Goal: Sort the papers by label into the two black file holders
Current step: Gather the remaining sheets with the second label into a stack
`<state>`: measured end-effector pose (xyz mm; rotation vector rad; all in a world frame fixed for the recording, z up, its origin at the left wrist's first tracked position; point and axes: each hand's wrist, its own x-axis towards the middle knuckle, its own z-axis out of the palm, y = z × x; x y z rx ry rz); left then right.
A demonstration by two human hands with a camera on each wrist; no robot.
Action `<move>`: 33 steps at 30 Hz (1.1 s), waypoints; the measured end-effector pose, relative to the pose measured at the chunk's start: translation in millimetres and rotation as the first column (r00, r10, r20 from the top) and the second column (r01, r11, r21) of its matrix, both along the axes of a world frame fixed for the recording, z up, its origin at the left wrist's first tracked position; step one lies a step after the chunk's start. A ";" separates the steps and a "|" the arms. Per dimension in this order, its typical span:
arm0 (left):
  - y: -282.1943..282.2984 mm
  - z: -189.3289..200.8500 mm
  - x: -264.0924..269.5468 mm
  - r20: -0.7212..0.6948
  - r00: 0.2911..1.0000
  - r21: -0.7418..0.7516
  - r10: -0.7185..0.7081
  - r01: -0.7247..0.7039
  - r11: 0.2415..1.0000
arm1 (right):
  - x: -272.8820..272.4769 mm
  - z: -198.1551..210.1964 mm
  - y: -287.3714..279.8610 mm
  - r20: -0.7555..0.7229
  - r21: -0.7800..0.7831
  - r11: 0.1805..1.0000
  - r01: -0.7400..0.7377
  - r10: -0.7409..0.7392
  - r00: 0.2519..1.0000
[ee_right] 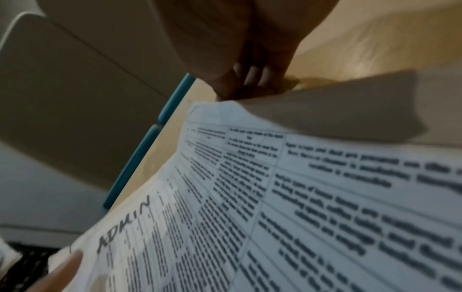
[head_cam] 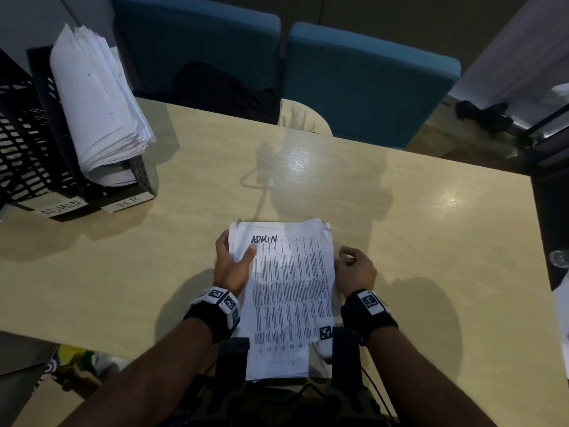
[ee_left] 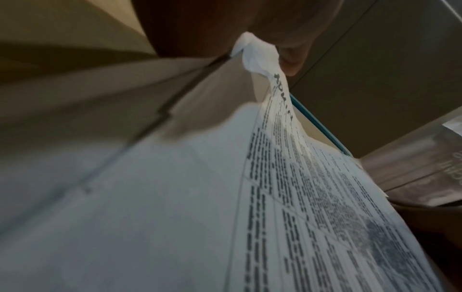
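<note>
A stack of printed papers [head_cam: 292,288] lies in front of me over the table's near edge, its top sheet marked ADMIN. My left hand [head_cam: 231,266] grips the stack's upper left corner, thumb on top beside the label. The left wrist view shows that corner [ee_left: 257,53] crumpled under the thumb. My right hand [head_cam: 357,269] sits at the stack's right edge with curled fingers [ee_right: 250,77] pinching it. Two black mesh file holders stand at the far left: the ADMIN holder [head_cam: 27,149] and the HR holder [head_cam: 143,177], which carries a thick bundle of white sheets [head_cam: 98,103].
The beige table [head_cam: 400,211] stretches ahead and to the right. Behind it stand two blue chairs [head_cam: 369,84] and a cream chair back [head_cam: 304,118]. A loose white sheet [head_cam: 562,318] and a clear glass object [head_cam: 560,258] lie at the right edge.
</note>
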<state>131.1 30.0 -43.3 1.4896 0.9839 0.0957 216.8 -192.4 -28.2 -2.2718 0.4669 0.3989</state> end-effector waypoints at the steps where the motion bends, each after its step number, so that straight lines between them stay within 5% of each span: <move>1: -1.7 -1.6 -1.5 0.000 1.000 0.007 0.017 -0.017 1.000 | -0.1 -0.7 -1.5 -0.009 -0.005 1.000 0.021 -0.021 1.000; 8: -6.3 -0.2 1.0 -0.017 1.000 0.179 -0.016 0.019 0.984 | -13.9 3.1 -10.2 0.086 0.011 0.962 -0.272 0.270 0.959; 14: -25.1 13.8 1.9 -0.069 0.998 0.268 0.003 0.016 0.963 | -9.8 -3.8 -8.2 0.028 -0.017 0.997 -0.077 0.078 0.997; 16: -22.1 15.1 1.1 -0.112 0.993 0.218 0.025 0.000 0.976 | -9.6 -3.5 -8.6 0.016 -0.001 0.998 -0.068 0.068 0.998; 20: -6.1 10.4 -3.4 -0.051 0.998 -0.152 0.045 -0.052 0.987 | -6.9 -0.6 -13.8 0.017 0.017 0.991 -0.129 0.129 0.991; 26: -2.6 18.7 -0.2 0.034 0.989 0.009 -0.144 0.144 0.990 | 11.9 2.1 -5.7 0.126 0.184 0.950 -0.253 0.232 0.964; 29: 2.1 11.9 -2.1 0.006 0.958 0.029 -0.286 0.285 0.958 | 24.6 7.2 2.7 0.151 0.052 0.864 -0.501 0.489 0.859; 33: 2.4 11.0 -1.5 0.038 0.903 0.162 -0.428 0.417 0.894 | 31.9 7.6 12.9 -0.050 -0.257 0.609 -0.751 0.767 0.639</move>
